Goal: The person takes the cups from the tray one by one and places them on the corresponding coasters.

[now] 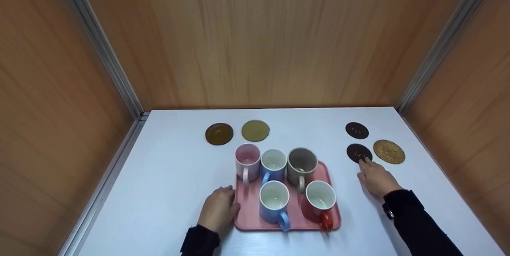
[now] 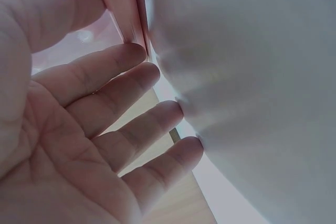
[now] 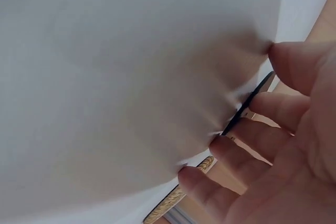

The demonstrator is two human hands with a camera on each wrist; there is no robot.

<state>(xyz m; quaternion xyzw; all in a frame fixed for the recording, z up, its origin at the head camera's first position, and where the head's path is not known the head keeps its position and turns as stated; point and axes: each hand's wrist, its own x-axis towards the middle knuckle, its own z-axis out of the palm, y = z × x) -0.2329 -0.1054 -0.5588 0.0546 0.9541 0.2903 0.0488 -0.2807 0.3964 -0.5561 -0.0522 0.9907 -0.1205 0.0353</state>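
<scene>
My left hand point(image 1: 218, 209) lies beside the left edge of a pink tray point(image 1: 248, 221), its straight fingers resting at the tray's side. In the left wrist view, the thumb and fingertips are up against the pink tray rim point(image 2: 125, 11). On the tray stand a pink mug point(image 1: 248, 160), two blue mugs with white insides, a grey mug point(image 1: 295, 174) and a red mug point(image 1: 314, 210). My right hand point(image 1: 377, 178) reaches forward, fingertips touching the near edge of a dark round coaster point(image 1: 357, 151). Seen from the right wrist, its fingers are extended against the table by the dark coaster's edge point(image 3: 247, 106).
Another dark coaster point(image 1: 357, 130) lies behind, with a woven golden coaster point(image 1: 389, 151) to the right. A brown coaster point(image 1: 219, 133) and an olive coaster point(image 1: 255, 130) lie back left. Wooden panels point(image 1: 271, 49) enclose the white table point(image 1: 167, 168) behind and on both sides.
</scene>
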